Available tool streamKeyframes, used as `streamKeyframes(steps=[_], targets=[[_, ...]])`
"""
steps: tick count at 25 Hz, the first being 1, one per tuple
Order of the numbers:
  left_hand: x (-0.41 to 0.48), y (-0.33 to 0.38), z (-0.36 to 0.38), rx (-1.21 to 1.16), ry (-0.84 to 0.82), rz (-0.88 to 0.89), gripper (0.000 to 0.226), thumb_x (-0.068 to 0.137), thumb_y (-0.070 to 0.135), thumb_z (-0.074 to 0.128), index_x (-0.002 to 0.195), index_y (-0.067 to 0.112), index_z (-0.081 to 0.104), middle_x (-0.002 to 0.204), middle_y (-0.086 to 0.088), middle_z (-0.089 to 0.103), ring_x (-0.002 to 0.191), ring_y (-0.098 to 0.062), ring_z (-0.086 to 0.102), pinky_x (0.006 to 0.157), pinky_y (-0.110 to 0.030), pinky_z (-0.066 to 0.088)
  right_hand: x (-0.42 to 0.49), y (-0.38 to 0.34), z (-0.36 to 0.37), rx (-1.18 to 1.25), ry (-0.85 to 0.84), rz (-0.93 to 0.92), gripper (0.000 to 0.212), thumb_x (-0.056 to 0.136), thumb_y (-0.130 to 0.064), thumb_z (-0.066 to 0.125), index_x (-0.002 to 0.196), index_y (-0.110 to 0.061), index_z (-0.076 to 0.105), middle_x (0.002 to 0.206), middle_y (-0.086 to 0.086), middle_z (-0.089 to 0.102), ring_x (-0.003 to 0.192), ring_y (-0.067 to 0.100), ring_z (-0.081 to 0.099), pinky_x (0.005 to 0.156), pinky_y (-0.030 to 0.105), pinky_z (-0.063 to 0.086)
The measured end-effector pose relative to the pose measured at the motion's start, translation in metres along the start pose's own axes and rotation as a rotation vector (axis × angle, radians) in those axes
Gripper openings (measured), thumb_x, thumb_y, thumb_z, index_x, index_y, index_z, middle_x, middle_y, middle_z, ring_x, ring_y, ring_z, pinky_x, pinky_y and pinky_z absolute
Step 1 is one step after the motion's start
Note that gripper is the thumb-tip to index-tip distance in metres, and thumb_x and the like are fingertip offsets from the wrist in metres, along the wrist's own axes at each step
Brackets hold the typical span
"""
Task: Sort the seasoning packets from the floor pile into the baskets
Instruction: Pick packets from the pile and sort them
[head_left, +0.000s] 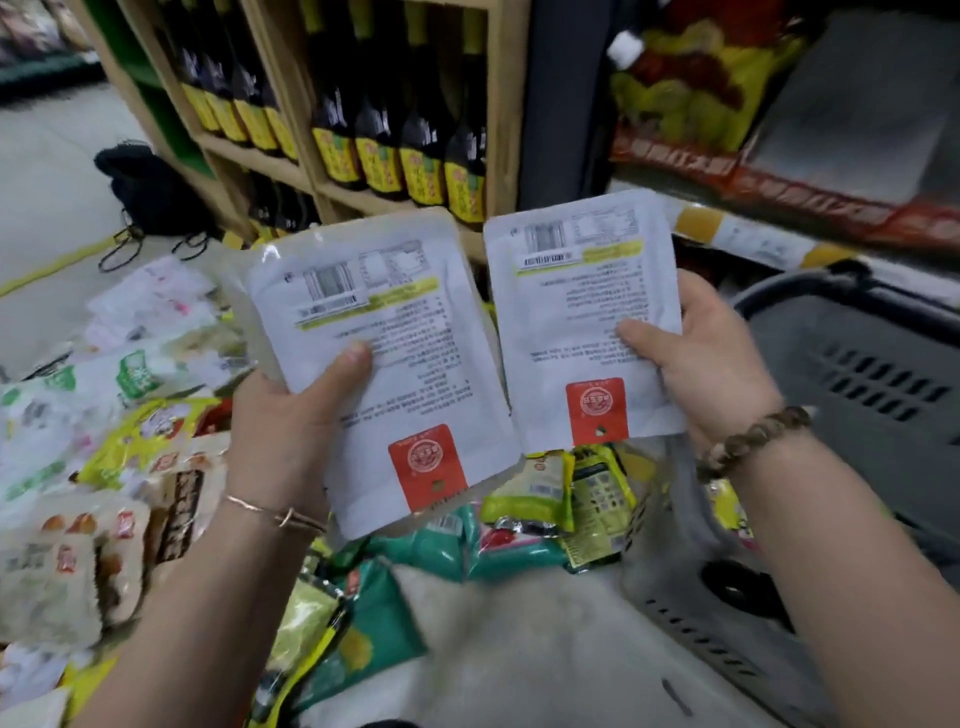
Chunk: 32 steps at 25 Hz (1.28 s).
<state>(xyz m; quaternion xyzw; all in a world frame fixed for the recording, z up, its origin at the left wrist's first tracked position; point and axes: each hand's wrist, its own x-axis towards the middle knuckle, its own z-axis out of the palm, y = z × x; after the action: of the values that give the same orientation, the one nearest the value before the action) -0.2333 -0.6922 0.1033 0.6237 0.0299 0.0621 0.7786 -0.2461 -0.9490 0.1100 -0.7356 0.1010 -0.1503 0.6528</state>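
I hold up two matching white seasoning packets, backs toward me, each with a barcode, small print and a red square seal. My left hand (291, 415) grips the left packet (384, 332) with the thumb across its face. My right hand (706, 364) grips the right packet (576, 291) the same way. Below them the floor pile (104, 452) of mixed packets spreads left and centre, in green, yellow, white and teal. A grey plastic basket (852, 374) stands at the right, another grey basket (696, 618) lower down.
A wooden shelf (498, 104) of dark sauce bottles with yellow labels stands just behind the packets. A dark bag (150, 192) lies on the floor at the left by the shelf. Red and yellow goods fill the upper right shelf (753, 223).
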Motion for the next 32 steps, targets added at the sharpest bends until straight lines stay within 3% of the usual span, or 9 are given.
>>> streamKeyframes(steps=[3, 8, 13, 18, 20, 23, 27, 30, 32], targets=[[-0.002, 0.002, 0.049, -0.025, -0.141, 0.014, 0.024, 0.065, 0.017, 0.074, 0.089, 0.014, 0.072, 0.088, 0.0, 0.074, 0.078, -0.019, 0.071, 0.061, -0.029, 0.056, -0.006, -0.005, -0.047, 0.059, 0.095, 0.004, 0.033, 0.087, 0.0, 0.058, 0.092, -0.032, 0.06, 0.089, -0.015, 0.072, 0.08, 0.008, 0.069, 0.06, 0.021, 0.055], [-0.011, 0.004, 0.129, -0.01, -0.286, 0.034, 0.021, 0.058, 0.022, 0.071, 0.079, 0.019, 0.073, 0.081, 0.005, 0.074, 0.075, -0.014, 0.071, 0.061, -0.026, 0.055, -0.014, -0.011, -0.128, 0.109, 0.232, 0.034, 0.034, 0.088, 0.003, 0.054, 0.104, -0.027, 0.06, 0.093, -0.011, 0.073, 0.08, 0.01, 0.07, 0.057, 0.022, 0.055], [-0.015, 0.029, 0.205, 0.148, -0.49, 0.075, 0.034, 0.054, 0.017, 0.082, 0.086, 0.019, 0.071, 0.087, -0.001, 0.075, 0.082, -0.022, 0.071, 0.071, -0.039, 0.057, -0.027, -0.007, -0.198, 0.134, 0.324, 0.068, 0.035, 0.087, 0.003, 0.053, 0.112, -0.021, 0.06, 0.099, -0.002, 0.073, 0.083, 0.018, 0.071, 0.057, 0.027, 0.056], [-0.022, 0.047, 0.277, 0.146, -0.658, 0.186, 0.016, 0.067, 0.015, 0.079, 0.079, 0.023, 0.071, 0.077, 0.013, 0.073, 0.072, -0.008, 0.071, 0.058, -0.02, 0.054, -0.035, 0.0, -0.252, 0.134, 0.446, 0.095, 0.034, 0.089, 0.001, 0.054, 0.101, -0.03, 0.062, 0.095, -0.008, 0.073, 0.081, 0.013, 0.071, 0.056, 0.027, 0.056], [-0.031, 0.022, 0.309, 0.205, -0.71, 0.118, 0.017, 0.072, 0.007, 0.075, 0.081, 0.021, 0.068, 0.074, 0.012, 0.072, 0.072, -0.007, 0.07, 0.061, -0.021, 0.055, -0.037, 0.012, -0.273, 0.081, 0.529, 0.138, 0.033, 0.088, -0.001, 0.056, 0.102, -0.031, 0.062, 0.092, -0.008, 0.073, 0.078, 0.011, 0.071, 0.053, 0.026, 0.056], [-0.049, -0.038, 0.345, 0.38, -0.785, -0.038, 0.018, 0.073, 0.007, 0.076, 0.08, 0.02, 0.066, 0.089, -0.001, 0.071, 0.08, -0.015, 0.068, 0.075, -0.029, 0.055, -0.046, 0.048, -0.301, -0.02, 0.623, 0.275, 0.03, 0.088, -0.003, 0.059, 0.1, -0.03, 0.059, 0.088, -0.009, 0.069, 0.07, 0.013, 0.07, 0.047, 0.026, 0.053], [-0.069, -0.121, 0.366, 0.616, -0.871, -0.24, 0.023, 0.071, 0.014, 0.08, 0.091, 0.009, 0.07, 0.096, -0.007, 0.069, 0.087, -0.022, 0.067, 0.074, -0.03, 0.053, -0.06, 0.109, -0.328, -0.209, 0.629, 0.502, 0.027, 0.086, -0.002, 0.06, 0.085, -0.028, 0.057, 0.09, 0.001, 0.064, 0.073, 0.017, 0.062, 0.065, 0.032, 0.049], [-0.084, -0.175, 0.383, 0.641, -0.828, -0.478, 0.039, 0.069, 0.013, 0.081, 0.102, -0.003, 0.068, 0.108, -0.018, 0.067, 0.096, -0.031, 0.066, 0.087, -0.045, 0.052, -0.064, 0.153, -0.342, -0.289, 0.664, 0.67, 0.021, 0.084, 0.001, 0.061, 0.092, -0.017, 0.057, 0.096, 0.011, 0.063, 0.072, 0.022, 0.057, 0.071, 0.036, 0.048], [-0.096, -0.205, 0.394, 0.65, -0.82, -0.584, 0.044, 0.07, 0.014, 0.082, 0.105, -0.006, 0.065, 0.111, -0.018, 0.066, 0.099, -0.031, 0.064, 0.09, -0.046, 0.051, -0.067, 0.178, -0.349, -0.351, 0.668, 0.771, 0.019, 0.082, 0.001, 0.061, 0.093, -0.014, 0.057, 0.102, 0.016, 0.064, 0.078, 0.028, 0.059, 0.075, 0.039, 0.05]])
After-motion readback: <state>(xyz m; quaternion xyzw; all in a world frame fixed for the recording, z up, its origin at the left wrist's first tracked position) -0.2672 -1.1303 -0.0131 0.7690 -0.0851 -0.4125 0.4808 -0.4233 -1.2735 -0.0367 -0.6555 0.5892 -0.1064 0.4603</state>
